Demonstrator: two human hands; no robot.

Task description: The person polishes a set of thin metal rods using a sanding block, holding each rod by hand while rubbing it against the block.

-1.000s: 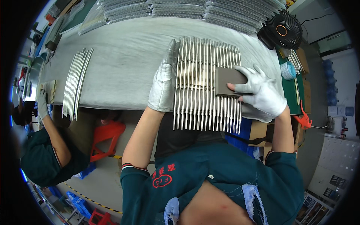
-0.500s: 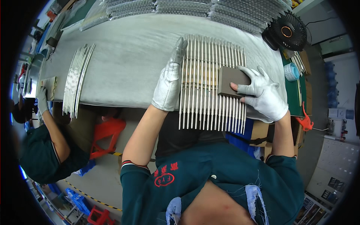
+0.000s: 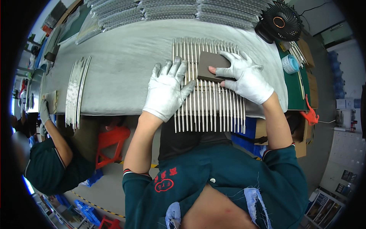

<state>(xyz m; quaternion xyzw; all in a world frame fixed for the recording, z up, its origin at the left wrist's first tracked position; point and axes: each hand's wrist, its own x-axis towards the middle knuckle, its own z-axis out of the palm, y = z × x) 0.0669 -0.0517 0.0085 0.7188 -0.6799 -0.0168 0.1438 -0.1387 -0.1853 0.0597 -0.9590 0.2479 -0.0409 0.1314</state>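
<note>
A row of silver metal rods point(image 3: 209, 108) lies side by side on the cloth-covered table, their near ends jutting past its front edge. Resting on the rods, right of the row's middle, is a flat grey-brown sanding block point(image 3: 207, 61). My right hand point(image 3: 246, 74), in a white glove with bare thumb tip, grips the block from its right side. My left hand point(image 3: 166, 89), also gloved, lies on the row's left side with fingers stretched forward and thumb out over the rods. Grey smudges mark its fingertips.
Plastic-wrapped stacks point(image 3: 167, 9) line the table's back. A black fan point(image 3: 280, 22) stands at the far right, near a light blue roll point(image 3: 290, 64). A smaller bunch of rods point(image 3: 78, 91) lies at left, beside a co-worker point(image 3: 57, 160) and a red stool point(image 3: 110, 147).
My left hand has turned from upright along the rods' left edge to lying palm down on them. The sanding block has moved left and away from me with my right hand.
</note>
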